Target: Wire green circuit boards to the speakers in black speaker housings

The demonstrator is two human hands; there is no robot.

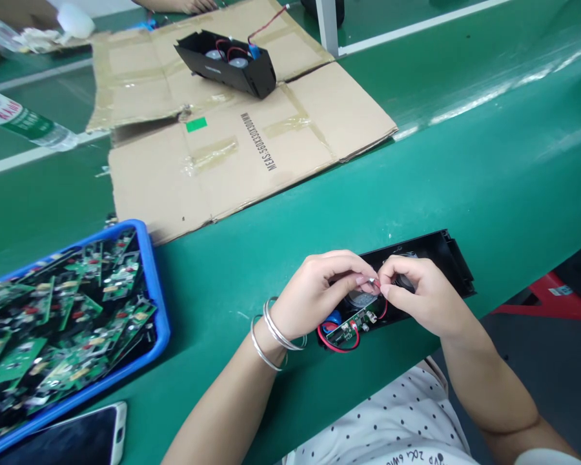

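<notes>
My left hand (334,284) is closed in a pinch on a small white wire connector (372,280). Facing it, my right hand (419,290) pinches the red wire (377,284) just behind that connector. Both hands hover over a long black speaker housing (428,248), which lies open on the green bench. Inside the housing are round speakers (363,299), partly covered by my fingers. A small green circuit board (351,328) rests at the housing's near left, with red and black wires and a blue part (333,320) beside it.
A blue tray (161,310) full of circuit boards (62,323) stands at the left, with a phone (72,439) in front. Flattened cardboard (223,174) carries a second black housing (237,74). A plastic bottle (26,123) lies far left; another person's hand (198,6) shows at the top.
</notes>
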